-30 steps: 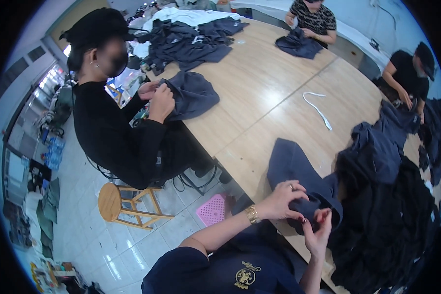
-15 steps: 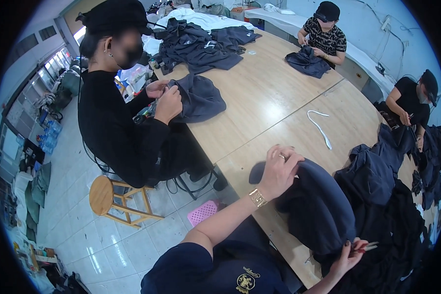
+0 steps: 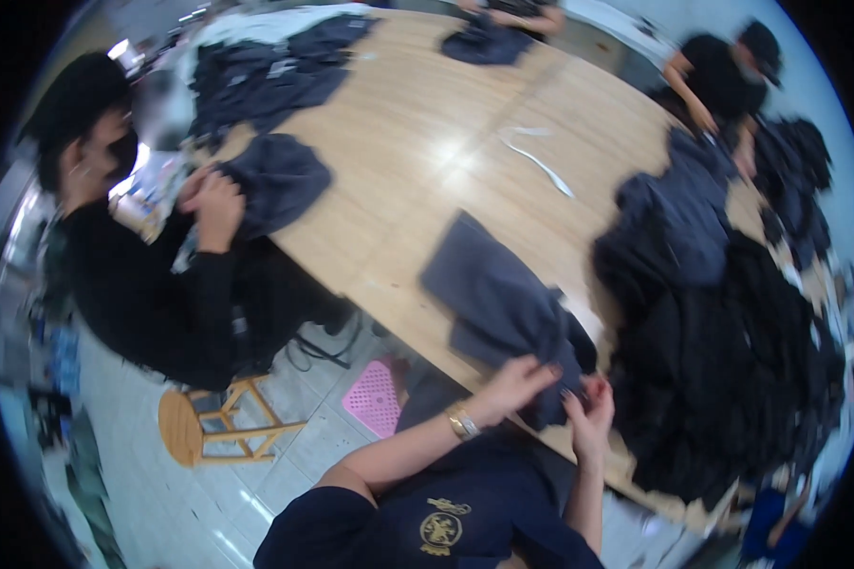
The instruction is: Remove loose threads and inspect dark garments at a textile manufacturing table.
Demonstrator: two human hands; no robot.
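A dark grey fabric garment lies across the near edge of the table, its far end flat on the wood and its near end gathered between my hands. My left hand, with a gold watch at the wrist, is closed on the garment's near part. Just right of it, my right hand is closed at the same end of the cloth, fingertips close to the left hand's. A blurred bit of red shows at its fingers, where the small red-handled snips are; their blades cannot be made out.
A big heap of black and dark grey garments covers the table's right side. A white curved strip lies mid-table. At left, a co-worker handles dark cloth; two others work farther off. A wooden stool and pink perforated stool stand on the floor.
My view has turned and dropped toward the near table edge. The garment, held up and spread between my hands before, now lies lower, and both hands have come together at its near end.
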